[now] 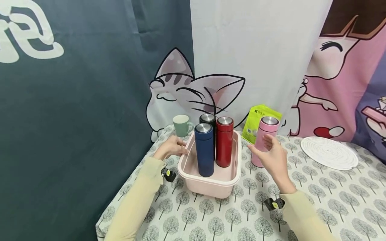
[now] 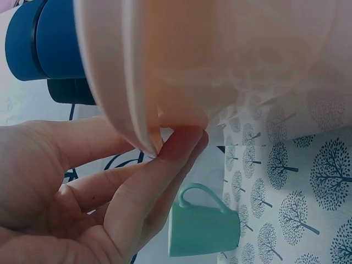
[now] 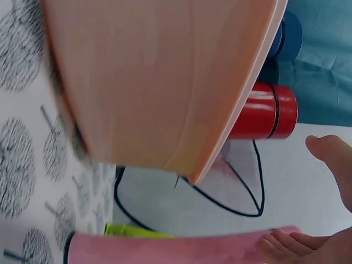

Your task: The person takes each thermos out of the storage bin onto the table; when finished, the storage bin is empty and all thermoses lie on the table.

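A light pink plastic tub [image 1: 208, 187] stands on the table with a blue thermos flask [image 1: 205, 150], a red one [image 1: 224, 144] and a black one [image 1: 208, 117] upright inside. My left hand [image 1: 173, 147] pinches the tub's left rim between thumb and fingers, as the left wrist view shows up close [image 2: 126, 192]. To the right of the tub, a pink thermos flask [image 1: 258, 160] with a silver lid top stands on the cloth. In front of it is my right hand [image 1: 274, 159], thumb spread from the fingers. Whether these fingers touch the flask I cannot tell.
A green mug [image 1: 180, 126] stands behind the tub on the left. Behind the pink flask leans a yellow-green packet [image 1: 253, 122]. A round white woven mat [image 1: 328, 152] lies at the right. Tree-patterned cloth [image 1: 181, 221] covers the table, with printed curtains behind.
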`<control>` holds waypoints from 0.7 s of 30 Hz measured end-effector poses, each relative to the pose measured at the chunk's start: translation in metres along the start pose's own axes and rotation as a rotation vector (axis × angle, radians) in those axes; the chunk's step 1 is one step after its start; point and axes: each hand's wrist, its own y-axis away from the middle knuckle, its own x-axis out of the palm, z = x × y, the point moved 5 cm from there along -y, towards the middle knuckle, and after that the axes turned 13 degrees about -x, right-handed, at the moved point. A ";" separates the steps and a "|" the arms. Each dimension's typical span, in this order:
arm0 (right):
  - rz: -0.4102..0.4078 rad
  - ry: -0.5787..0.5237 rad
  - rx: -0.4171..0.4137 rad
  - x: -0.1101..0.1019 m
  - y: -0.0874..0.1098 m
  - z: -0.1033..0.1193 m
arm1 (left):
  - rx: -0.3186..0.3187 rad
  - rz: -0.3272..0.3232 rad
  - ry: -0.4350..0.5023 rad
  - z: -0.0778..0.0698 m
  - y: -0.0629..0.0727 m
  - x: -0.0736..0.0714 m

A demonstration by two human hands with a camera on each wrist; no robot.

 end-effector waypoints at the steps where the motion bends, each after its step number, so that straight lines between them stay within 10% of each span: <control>1: 0.007 -0.008 -0.008 0.003 0.000 0.002 | 0.003 -0.001 0.000 0.001 0.000 0.000; 21: 0.123 -0.075 -0.047 0.062 -0.021 0.002 | 0.013 0.008 -0.018 0.001 -0.003 0.001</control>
